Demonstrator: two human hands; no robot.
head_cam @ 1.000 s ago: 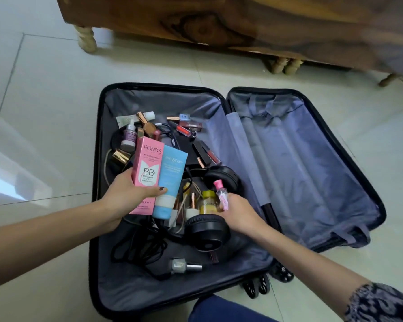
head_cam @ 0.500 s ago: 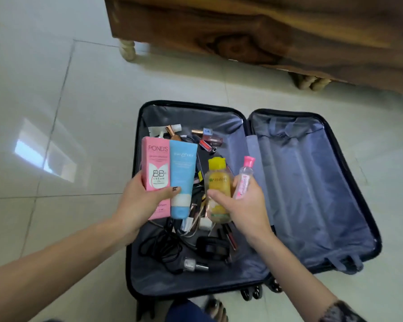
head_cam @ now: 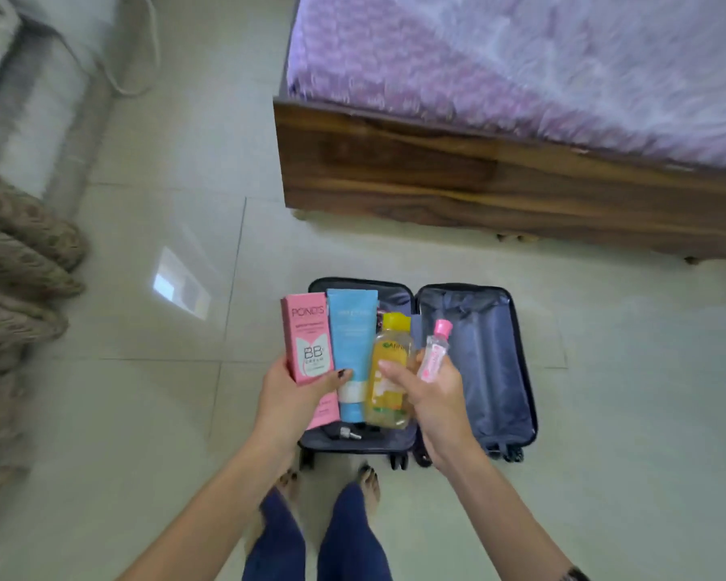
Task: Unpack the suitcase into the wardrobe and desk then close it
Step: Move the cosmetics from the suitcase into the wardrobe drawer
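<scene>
The black suitcase (head_cam: 478,371) lies open on the floor below me, its grey-lined right half bare. My left hand (head_cam: 290,396) grips a pink Pond's BB cream box (head_cam: 307,341) and a blue tube (head_cam: 351,350) side by side. My right hand (head_cam: 432,396) holds a yellow Garnier bottle (head_cam: 388,371) and a small clear bottle with a pink cap (head_cam: 434,350). Both hands are raised above the suitcase's left half and hide most of what lies in it. A small silver-capped item (head_cam: 348,434) shows at its lower edge.
A wooden bed frame (head_cam: 478,182) with a purple cover (head_cam: 520,69) stands just beyond the suitcase. Brown patterned fabric (head_cam: 17,287) hangs at the left edge. White furniture (head_cam: 26,98) stands at the far left. My bare feet (head_cam: 369,480) stand on the tile floor in front of the suitcase.
I have risen from a low position to standing, so the suitcase looks smaller. My right hand picked up the yellow and pink-capped bottles. Both hands lifted away from the suitcase.
</scene>
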